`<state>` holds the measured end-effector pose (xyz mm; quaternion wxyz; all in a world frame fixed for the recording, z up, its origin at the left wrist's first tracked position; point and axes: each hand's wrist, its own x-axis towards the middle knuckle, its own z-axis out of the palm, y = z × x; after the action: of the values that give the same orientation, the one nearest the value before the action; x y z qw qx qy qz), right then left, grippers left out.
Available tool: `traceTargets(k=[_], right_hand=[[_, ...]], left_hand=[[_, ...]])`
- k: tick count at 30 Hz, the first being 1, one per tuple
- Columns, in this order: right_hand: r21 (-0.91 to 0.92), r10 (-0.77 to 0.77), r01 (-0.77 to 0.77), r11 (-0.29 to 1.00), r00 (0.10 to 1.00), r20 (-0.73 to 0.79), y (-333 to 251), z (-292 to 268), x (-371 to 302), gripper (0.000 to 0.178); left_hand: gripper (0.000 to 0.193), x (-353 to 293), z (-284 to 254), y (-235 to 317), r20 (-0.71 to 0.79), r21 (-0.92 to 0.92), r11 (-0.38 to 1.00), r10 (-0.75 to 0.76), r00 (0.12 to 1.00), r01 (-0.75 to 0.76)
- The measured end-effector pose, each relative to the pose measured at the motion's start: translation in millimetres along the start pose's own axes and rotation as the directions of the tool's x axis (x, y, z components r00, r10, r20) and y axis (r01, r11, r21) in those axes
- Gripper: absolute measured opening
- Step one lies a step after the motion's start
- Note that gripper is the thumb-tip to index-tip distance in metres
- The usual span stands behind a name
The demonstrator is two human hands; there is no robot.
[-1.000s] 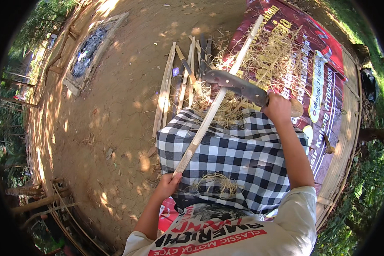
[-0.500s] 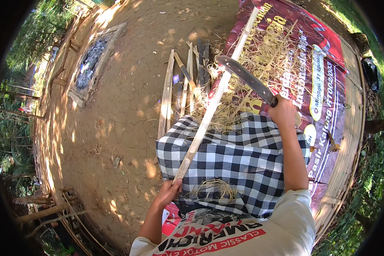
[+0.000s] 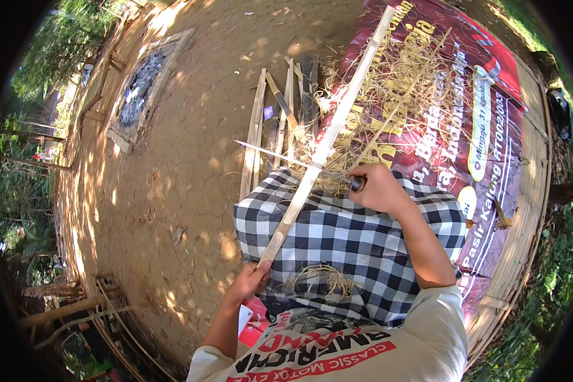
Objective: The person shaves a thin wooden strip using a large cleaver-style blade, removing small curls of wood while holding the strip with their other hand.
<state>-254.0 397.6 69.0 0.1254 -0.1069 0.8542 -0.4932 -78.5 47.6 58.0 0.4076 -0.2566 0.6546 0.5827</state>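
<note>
My left hand (image 3: 251, 280) is closed around the near end of a long, pale bamboo strip (image 3: 339, 122). The strip slants up and away to the right, over my lap and past the far pile of shavings. In my right hand (image 3: 379, 188) is the dark handle of a machete (image 3: 267, 151). Its blade crosses the strip just beyond my knees, seen nearly edge-on, with the tip pointing left; whether it bites into the strip I cannot tell. A black-and-white checked cloth (image 3: 350, 232) covers my lap, with a few curled shavings (image 3: 325, 280) on it.
Loose, thin shavings (image 3: 404, 95) are heaped on a dark red printed banner (image 3: 496, 153), which lies over a bamboo-slat platform (image 3: 528, 172). Several split strips (image 3: 254, 127) lie left of the heap. A framed ash pit (image 3: 143, 89) sits farther left on cracked earth.
The machete has come down the strip toward me and left, its blade turning from a broadside view to nearly edge-on. My left hand and the strip have barely moved.
</note>
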Motion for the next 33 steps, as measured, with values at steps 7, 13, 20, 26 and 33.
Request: traceTargets(k=[7,13,20,26,33], right_hand=[[0.285,0.097,-0.227,0.931,0.908,0.408,-19,13,14,0.026],[0.42,0.209,-0.412,0.809,0.868,0.449,-1,12,21,0.026],[0.163,0.356,-0.436,0.885,0.86,0.367,-19,3,22,0.022],[0.232,0.332,-0.519,0.823,0.77,0.545,-22,-26,35,0.022],[-0.015,0.409,-0.427,0.904,0.855,0.319,-10,-54,32,0.049]], left_hand=[[0.05,10,-6,-15,0.007,-0.069,0.997,0.045,0.999,-0.045],[0.05,9,-4,-8,0.039,-0.08,0.994,0.076,0.996,-0.073],[0.053,11,-5,-2,0.003,-0.048,0.998,-0.038,0.999,0.038],[0.05,15,-12,-13,0.006,0.02,1.0,0.021,1.0,-0.021],[0.05,11,-25,-12,-0.039,0.029,0.99,0.137,0.99,-0.136]])
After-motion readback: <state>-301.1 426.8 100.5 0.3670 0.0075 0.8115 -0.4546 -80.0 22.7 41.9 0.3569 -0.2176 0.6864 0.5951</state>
